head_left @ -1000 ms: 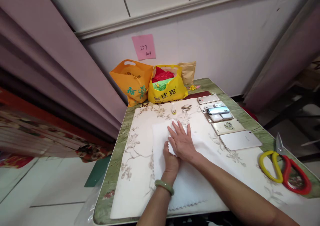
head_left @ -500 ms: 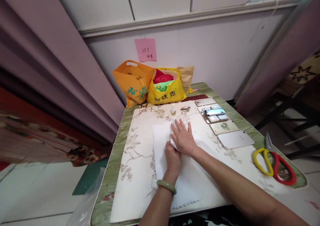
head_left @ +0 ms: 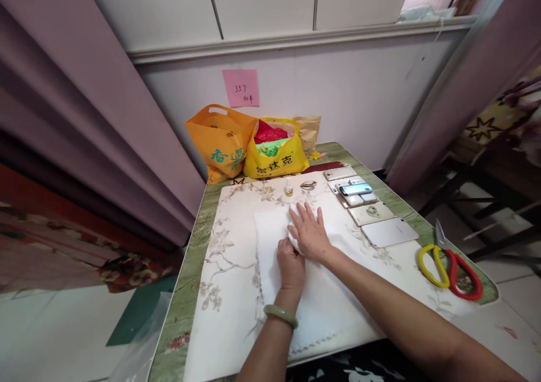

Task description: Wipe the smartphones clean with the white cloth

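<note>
On the white cloth (head_left: 269, 232), little had shifted: the left hand (head_left: 291, 268) stayed curled closed, seemingly around a fold, beside the open right hand (head_left: 311, 238).

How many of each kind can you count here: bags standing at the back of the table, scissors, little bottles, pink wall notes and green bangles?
Bags: 3 (orange bag, yellow bag, brown bag)
Scissors: 1
Bottle: 1
Note: 1
Bangle: 1
Total: 7
</note>
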`<state>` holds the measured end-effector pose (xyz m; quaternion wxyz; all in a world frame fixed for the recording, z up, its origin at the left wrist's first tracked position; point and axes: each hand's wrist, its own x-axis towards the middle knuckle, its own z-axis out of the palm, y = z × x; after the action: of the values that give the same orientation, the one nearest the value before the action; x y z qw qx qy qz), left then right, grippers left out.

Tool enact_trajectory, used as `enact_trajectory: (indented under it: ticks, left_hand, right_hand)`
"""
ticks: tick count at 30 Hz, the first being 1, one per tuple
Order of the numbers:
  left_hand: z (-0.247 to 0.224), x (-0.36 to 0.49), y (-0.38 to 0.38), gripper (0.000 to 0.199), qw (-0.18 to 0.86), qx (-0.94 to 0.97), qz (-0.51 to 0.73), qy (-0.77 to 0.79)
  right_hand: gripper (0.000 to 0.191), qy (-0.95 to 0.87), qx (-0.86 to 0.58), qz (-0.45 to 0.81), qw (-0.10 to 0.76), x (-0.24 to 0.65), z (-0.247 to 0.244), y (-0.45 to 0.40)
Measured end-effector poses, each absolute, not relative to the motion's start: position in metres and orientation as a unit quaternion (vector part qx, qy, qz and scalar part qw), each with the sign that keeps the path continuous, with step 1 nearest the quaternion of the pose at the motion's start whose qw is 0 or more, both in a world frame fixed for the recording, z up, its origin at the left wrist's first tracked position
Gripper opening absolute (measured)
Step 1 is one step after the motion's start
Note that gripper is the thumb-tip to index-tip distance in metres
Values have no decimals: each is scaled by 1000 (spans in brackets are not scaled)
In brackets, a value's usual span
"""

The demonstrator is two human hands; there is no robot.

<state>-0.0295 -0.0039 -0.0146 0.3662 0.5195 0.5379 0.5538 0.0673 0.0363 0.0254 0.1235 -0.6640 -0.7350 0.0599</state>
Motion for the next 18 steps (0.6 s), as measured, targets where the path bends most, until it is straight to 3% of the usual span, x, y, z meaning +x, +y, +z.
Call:
enact_trajectory:
  ticks: [10,13,18]
  left_hand:
    - [-15,-32,1,11,327,573,512,550]
    - [-14,-32,1,25,350,561,524,537]
    - [-13,-33,-1,32,327,584,508,542]
  right_hand:
    - [52,-689,-693,164,137,78,27,63]
    - [49,-660,-695,219,184,83,18,72]
    - [45,-604,-675,293,307,84,5,74]
